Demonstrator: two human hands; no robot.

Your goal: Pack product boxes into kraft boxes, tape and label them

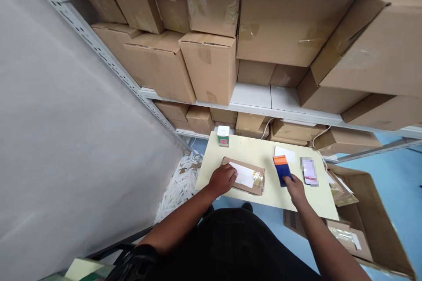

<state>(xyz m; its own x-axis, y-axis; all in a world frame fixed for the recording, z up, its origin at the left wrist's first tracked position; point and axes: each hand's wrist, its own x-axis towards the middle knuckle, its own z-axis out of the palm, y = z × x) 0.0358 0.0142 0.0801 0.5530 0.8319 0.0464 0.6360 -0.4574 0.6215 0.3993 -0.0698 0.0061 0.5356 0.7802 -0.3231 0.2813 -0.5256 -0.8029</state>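
Note:
My left hand (223, 179) rests on the left end of a flat cardboard parcel (249, 189), its fingers curled at the edge of a white label (243, 174); whether it grips anything is hidden. Clear tape shows at the parcel's right end. In my right hand (295, 188) is a dark blue flat item with an orange top band (281, 173), held by its lower right edge above the table (211, 167). Right of it lies a phone (309, 171). A white paper (287, 154) lies behind the blue item.
A small green and white box (223, 136) stands at the table's back left. Shelves (250, 95) with cardboard boxes rise behind. A large open carton (372, 202) with parcels is at the right. Paper strips (176, 189) cover the floor at left.

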